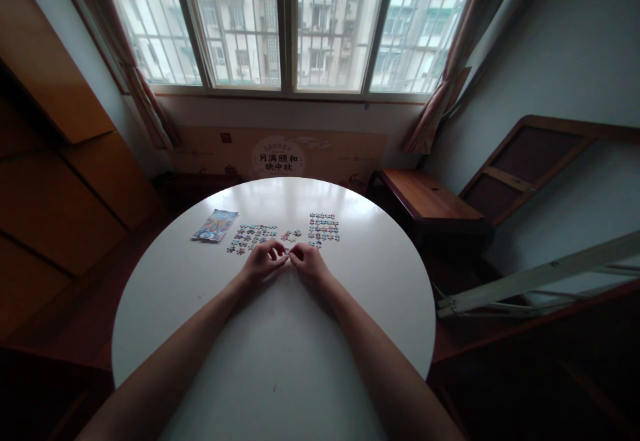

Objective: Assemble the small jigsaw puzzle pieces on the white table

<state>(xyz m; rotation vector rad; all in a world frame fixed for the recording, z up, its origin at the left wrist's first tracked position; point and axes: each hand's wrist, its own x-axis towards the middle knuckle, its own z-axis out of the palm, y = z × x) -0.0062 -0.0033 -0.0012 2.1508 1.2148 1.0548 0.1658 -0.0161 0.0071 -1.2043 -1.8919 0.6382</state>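
Both my hands meet at the middle of a round white table. My left hand and my right hand are curled, fingertips pinched together around a small puzzle piece between them. Just beyond the fingers lie loose jigsaw pieces: a spread group on the left, a few pieces in the middle, and a neater block on the right. A colourful picture card lies at the far left of the pieces.
A wooden bench stands right of the table. A folded frame and metal rail lean at the right. Wooden cabinets fill the left side. A window with curtains faces me.
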